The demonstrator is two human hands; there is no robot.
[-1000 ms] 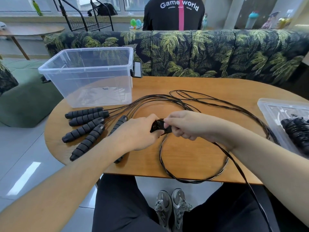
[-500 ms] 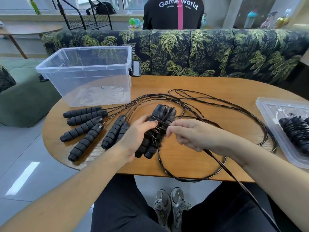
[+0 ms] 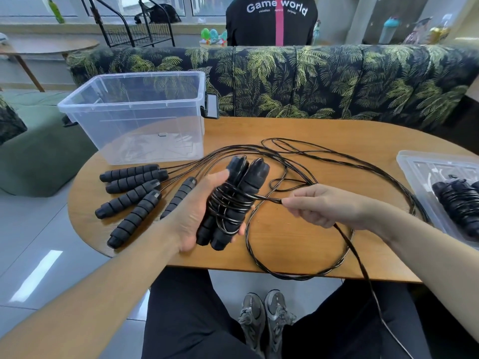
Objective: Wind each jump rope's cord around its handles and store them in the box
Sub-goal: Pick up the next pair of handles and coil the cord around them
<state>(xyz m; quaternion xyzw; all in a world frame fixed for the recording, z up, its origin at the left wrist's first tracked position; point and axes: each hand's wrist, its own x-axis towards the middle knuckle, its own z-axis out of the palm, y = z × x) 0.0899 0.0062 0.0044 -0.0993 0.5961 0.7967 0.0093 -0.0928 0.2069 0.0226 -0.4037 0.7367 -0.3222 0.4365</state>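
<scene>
My left hand [image 3: 193, 213] grips a pair of black jump rope handles [image 3: 234, 200] held side by side, with several turns of black cord wound round their middle. My right hand [image 3: 321, 204] pinches the doubled cord [image 3: 269, 200] just right of the handles and holds it taut. The rest of that cord loops over the table's front edge [image 3: 298, 274] and trails down past my right arm. Several more black handles [image 3: 132, 193] lie in a fan on the table's left side, their cords [image 3: 337, 161] sweeping right. The clear plastic box [image 3: 134, 117] stands at the back left.
The oval wooden table [image 3: 324, 130] has a clear lid or tray [image 3: 414, 164] at its right edge holding wound rope bundles [image 3: 458, 203]. A palm-print sofa [image 3: 311, 79] runs behind the table, with a person standing beyond it. My knees and shoes are below the table.
The handle pair has come up off the table into my left palm and tilted upright. My right hand has drawn the cord out to the right, away from the handles.
</scene>
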